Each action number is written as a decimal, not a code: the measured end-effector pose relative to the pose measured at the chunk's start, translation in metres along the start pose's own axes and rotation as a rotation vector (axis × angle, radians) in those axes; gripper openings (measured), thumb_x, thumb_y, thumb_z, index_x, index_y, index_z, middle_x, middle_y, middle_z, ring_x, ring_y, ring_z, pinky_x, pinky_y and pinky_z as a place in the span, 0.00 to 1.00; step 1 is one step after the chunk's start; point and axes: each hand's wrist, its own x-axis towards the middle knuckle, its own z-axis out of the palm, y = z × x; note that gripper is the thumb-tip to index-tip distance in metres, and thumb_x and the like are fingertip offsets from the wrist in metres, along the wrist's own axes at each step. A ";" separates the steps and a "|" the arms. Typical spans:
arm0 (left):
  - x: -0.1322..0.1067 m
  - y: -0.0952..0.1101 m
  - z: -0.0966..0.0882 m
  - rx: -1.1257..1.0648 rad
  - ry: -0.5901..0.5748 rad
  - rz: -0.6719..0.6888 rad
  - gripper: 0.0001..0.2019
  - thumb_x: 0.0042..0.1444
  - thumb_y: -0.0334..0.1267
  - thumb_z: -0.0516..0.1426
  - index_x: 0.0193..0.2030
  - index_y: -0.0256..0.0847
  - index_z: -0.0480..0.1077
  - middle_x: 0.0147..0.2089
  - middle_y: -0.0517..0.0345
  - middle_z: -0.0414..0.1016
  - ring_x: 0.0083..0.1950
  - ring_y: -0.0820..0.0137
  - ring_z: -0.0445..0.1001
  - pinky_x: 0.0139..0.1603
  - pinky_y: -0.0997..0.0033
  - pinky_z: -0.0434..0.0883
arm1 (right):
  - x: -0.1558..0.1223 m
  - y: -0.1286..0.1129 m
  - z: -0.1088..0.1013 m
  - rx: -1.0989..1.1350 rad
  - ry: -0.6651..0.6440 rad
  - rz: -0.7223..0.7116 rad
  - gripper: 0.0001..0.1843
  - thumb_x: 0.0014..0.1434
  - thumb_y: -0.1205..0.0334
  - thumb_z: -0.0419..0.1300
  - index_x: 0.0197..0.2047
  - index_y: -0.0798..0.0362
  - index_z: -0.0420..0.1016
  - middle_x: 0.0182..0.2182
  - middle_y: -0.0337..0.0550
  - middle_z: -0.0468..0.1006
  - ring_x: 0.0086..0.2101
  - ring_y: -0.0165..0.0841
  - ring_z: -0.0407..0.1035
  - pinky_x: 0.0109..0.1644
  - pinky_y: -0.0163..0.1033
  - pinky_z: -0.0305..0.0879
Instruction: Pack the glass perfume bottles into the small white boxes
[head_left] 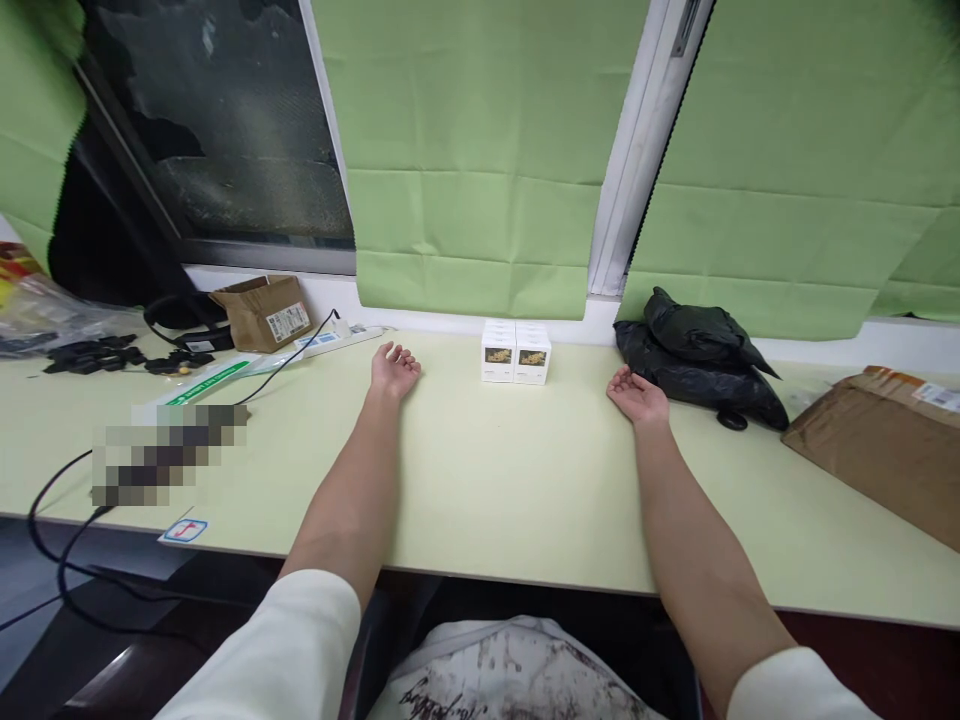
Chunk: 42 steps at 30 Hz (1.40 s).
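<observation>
Several small white boxes (pixel 498 366) stand packed together at the back middle of the table, a dark and gold picture on each front face. My left hand (pixel 396 370) rests palm up on the tabletop to the left of them, fingers loosely curled and apart, with nothing in it. To their right lies my right hand (pixel 637 396), also palm up and holding nothing, its fingers slightly bent. Black plastic bags (pixel 697 355) sit just behind and beside my right hand. Neither hand touches the white boxes.
A pale yellow table (pixel 517 500) runs below a window with green curtains (pixel 472 180). On the left are an opened cardboard box (pixel 262 312), black cables (pixel 52 560), a pixelated object (pixel 169 455) and dark small parts (pixel 94 353). A large cardboard box (pixel 877 440) lies at right.
</observation>
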 end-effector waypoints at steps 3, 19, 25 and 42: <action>0.000 -0.001 0.001 0.021 -0.030 0.008 0.13 0.62 0.40 0.56 0.29 0.43 0.56 0.22 0.68 0.53 0.19 0.77 0.55 0.21 0.76 0.60 | -0.003 -0.003 0.000 -0.008 -0.024 0.031 0.09 0.63 0.72 0.51 0.36 0.47 0.66 0.31 0.40 0.75 0.31 0.32 0.73 0.35 0.39 0.77; -0.001 -0.027 0.016 0.419 -0.073 0.119 0.19 0.55 0.39 0.60 0.26 0.45 0.50 0.18 0.72 0.44 0.16 0.79 0.41 0.16 0.74 0.44 | -0.017 -0.012 0.015 -0.151 -0.234 0.160 0.20 0.68 0.54 0.61 0.28 0.48 0.59 0.17 0.26 0.46 0.16 0.25 0.40 0.17 0.30 0.51; -0.004 -0.035 0.018 0.560 -0.056 0.225 0.21 0.51 0.39 0.63 0.28 0.46 0.49 0.18 0.73 0.44 0.17 0.79 0.42 0.17 0.75 0.42 | -0.011 -0.003 0.022 -0.194 -0.230 0.160 0.27 0.66 0.52 0.64 0.24 0.47 0.52 0.15 0.25 0.45 0.15 0.23 0.37 0.15 0.29 0.44; -0.012 -0.045 0.019 1.076 -0.051 0.485 0.24 0.60 0.45 0.58 0.21 0.45 0.47 0.19 0.66 0.45 0.22 0.75 0.46 0.23 0.70 0.46 | -0.012 0.002 0.027 -0.263 -0.213 0.133 0.26 0.67 0.52 0.62 0.25 0.47 0.51 0.16 0.25 0.46 0.15 0.22 0.36 0.14 0.28 0.41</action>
